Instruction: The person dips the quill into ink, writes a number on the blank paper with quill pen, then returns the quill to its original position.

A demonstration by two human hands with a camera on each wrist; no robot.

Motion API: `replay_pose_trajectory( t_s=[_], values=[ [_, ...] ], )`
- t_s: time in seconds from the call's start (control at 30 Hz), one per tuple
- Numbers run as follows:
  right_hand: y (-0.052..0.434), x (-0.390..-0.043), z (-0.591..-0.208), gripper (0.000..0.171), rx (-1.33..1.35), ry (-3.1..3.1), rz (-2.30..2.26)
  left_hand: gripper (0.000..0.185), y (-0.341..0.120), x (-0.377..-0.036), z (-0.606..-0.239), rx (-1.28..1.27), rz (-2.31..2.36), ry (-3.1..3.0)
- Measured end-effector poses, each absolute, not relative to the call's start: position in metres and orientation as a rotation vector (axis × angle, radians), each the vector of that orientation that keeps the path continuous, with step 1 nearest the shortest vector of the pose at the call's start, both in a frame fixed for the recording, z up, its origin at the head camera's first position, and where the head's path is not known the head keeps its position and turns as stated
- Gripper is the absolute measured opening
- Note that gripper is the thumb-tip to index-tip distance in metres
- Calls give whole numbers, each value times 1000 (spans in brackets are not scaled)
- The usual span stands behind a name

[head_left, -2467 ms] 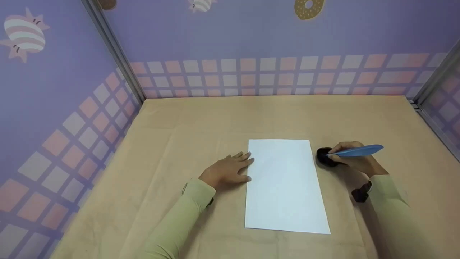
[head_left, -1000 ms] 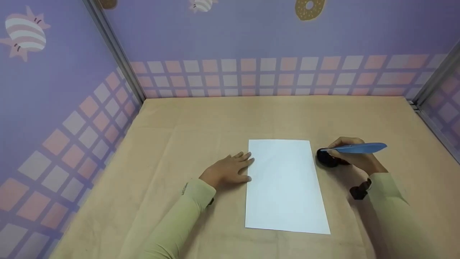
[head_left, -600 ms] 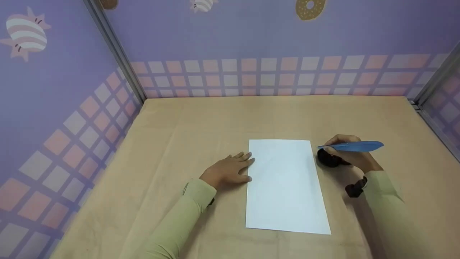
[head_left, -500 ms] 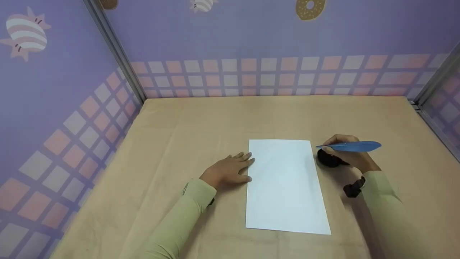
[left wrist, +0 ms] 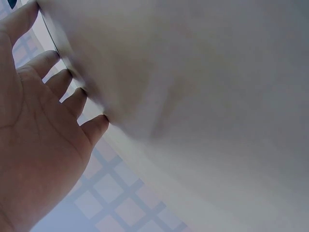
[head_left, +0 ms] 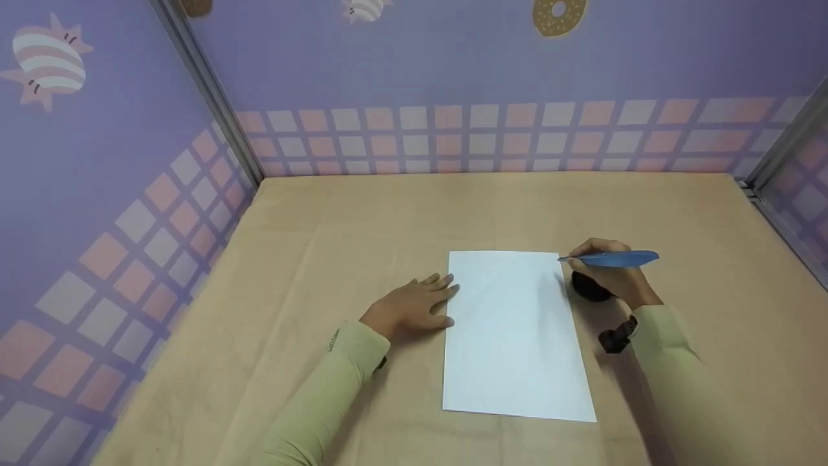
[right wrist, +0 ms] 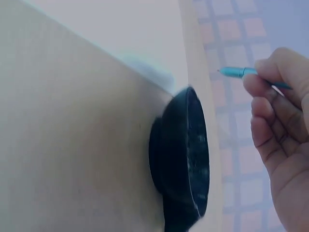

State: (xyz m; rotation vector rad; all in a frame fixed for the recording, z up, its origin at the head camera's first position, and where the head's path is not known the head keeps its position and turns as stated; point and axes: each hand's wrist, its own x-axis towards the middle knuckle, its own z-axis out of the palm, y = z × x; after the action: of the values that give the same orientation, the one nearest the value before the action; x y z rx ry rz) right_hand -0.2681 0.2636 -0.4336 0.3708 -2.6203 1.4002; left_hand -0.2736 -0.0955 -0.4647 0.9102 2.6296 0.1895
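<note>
1. The right hand (head_left: 611, 275) pinches a blue quill (head_left: 611, 259) between thumb and curled fingers, its tip at the paper's (head_left: 514, 336) far right corner, above a black inkwell (head_left: 587, 288) just beside the sheet.
2. To my eye the step in hand is bringing the inked tip onto the page. It is best carried low and level, clear of the inkwell's rim, so no drop falls early.
3. The left hand (head_left: 411, 309) lies flat on the table (head_left: 362, 220), fingers straight and close together, tips touching the paper's left edge. Light, steady pressure there should stop the sheet sliding under the first stroke.
4. The tip should probably land gently: thin paper on a soft cover may snag or blot.
5. The quill is slim, a feather-shaped blue vane tapering to a fine point; the right wrist view shows the narrow tip (right wrist: 231, 72) past the fingers (right wrist: 270, 116).
6. The inkwell (right wrist: 181, 159) is a round, squat, dark, slightly glossy disc.
7. The paper is plain white, smooth, rectangular and unmarked.
8. The table wears a tan, matte, faintly creased cover; purple walls (head_left: 453, 71) with a pastel grid enclose it.
</note>
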Motion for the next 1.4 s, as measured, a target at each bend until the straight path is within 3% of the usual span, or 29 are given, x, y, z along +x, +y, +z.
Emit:
replay_pose_trajectory(
  t_s=[0.37,1.4],
  values=[
    [252,-286,-461,17,288,-2572,1359,69,-96,-274,-463,920,203,2615],
    [232,-288,-472,17,331,-2505,1489,70,-97,-275,-466,912,200,2614]
  ],
)
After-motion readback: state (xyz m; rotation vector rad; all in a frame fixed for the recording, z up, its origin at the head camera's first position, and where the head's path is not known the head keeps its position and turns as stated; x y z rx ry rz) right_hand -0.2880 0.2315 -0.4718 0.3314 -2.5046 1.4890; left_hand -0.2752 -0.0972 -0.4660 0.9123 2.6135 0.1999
